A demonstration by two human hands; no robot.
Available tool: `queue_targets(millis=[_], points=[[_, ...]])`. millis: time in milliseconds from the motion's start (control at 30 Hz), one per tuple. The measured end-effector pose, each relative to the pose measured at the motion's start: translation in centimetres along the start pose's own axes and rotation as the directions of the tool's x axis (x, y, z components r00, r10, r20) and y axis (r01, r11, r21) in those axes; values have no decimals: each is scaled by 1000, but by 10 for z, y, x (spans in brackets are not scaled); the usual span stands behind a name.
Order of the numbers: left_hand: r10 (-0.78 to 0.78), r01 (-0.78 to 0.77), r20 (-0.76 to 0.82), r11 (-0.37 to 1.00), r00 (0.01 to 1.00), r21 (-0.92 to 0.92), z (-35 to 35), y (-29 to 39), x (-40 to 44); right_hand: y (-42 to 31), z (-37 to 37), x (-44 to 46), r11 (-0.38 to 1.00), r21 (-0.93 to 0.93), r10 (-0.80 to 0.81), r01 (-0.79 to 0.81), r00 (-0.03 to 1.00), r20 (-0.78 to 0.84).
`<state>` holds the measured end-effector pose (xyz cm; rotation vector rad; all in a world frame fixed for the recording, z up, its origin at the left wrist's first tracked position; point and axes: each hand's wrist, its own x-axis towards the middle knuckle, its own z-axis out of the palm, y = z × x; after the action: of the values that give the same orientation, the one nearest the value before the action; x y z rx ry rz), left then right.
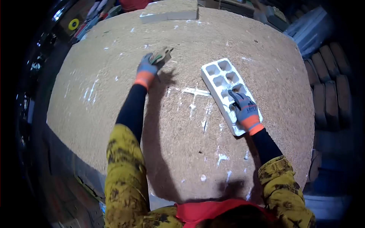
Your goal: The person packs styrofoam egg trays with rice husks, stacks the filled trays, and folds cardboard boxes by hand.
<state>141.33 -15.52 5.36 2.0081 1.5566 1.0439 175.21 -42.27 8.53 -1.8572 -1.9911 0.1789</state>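
My left hand (147, 65), in a grey glove with an orange cuff, is raised above the board's left middle. Its fingers are closed round a crumpled tan-and-green piece (161, 56); the exact kind of this piece is unclear. A white block tray (205, 73) with two rows of square hollows lies at a slant right of centre. Over its lower half lies my right hand (245, 107), gloved alike, with bent fingers gripping the walls between the hollows. The fingertips reach into one hollow, and what lies inside there is hard to see.
The broad tan, rough-surfaced board (106, 114) carries white streaks and smears. At its far edge sits a tan slab with white sides (182, 15). Dark rounded packs (330, 98) are stacked at the right, below clear plastic sheeting (311, 28). A yellow ring (73, 24) shows at upper left.
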Motion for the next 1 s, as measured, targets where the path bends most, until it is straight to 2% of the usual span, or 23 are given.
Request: queue_targets(millis=[33,67,133,233,333,367,400,467,533,600,667,700,733,767,800,833,867,933,1000], points=[[62,-63,12,977,998,203,14,-5,26,-3,-3,0,1000,8,22,-22,1000,0],[146,-157,62,956,987,248,26,-12,46,-1,1,0,1000,1,18,-18,1000,0],[162,-219,250,950,955,224,47,-33,75,4,5,1,1000,-19,10,-10,1000,-9],[-21,-71,390,973,921,219,46,-23,84,1,0,3,1000,-6,26,-26,999,19],[16,-77,270,974,963,214,40,-65,92,-2,-2,3,999,-25,33,-32,999,30],[40,-33,173,999,984,-43,22,-81,96,-5,-4,3,998,-26,56,-54,997,46],[35,-11,75,955,997,-298,4,-92,95,-7,-4,3,997,-24,80,-79,995,62],[-118,117,26,880,993,-460,-53,-70,69,-5,-2,0,998,-49,36,-34,999,38],[-284,231,-28,827,958,-513,-101,-72,42,-5,-1,1,995,-70,75,-71,995,69],[-309,205,-80,781,948,-590,-137,-77,7,-13,-6,2,997,-62,58,-55,997,57],[-268,244,-5,884,963,-399,-164,-119,-22,-13,3,7,997,0,72,-72,997,-1],[-349,329,-1,885,937,-328,-169,-114,-35,-25,0,13,993,67,101,-101,995,-1],[-328,340,93,892,940,-296,-171,-101,-45,-26,7,17,997,-4,75,-74,997,22],[-161,200,126,879,979,-433,-157,-101,-49,-30,10,17,994,-56,102,-98,992,71],[-183,244,208,915,961,-321,-144,-93,-48,-36,11,22,987,-111,125,-112,986,111],[204,-193,174,978,963,-75,-129,-68,-44,-36,14,22,991,-88,111,-103,989,92],[118,-72,210,974,970,-214,-98,-82,-30,-33,17,18,993,-68,101,-96,992,75],[62,-110,238,975,969,194,-72,-23,-8,-39,15,16,986,-118,133,-121,986,102],[46,-89,391,992,919,91,-40,-12,30,-46,10,19,990,-55,134,-128,985,109]])
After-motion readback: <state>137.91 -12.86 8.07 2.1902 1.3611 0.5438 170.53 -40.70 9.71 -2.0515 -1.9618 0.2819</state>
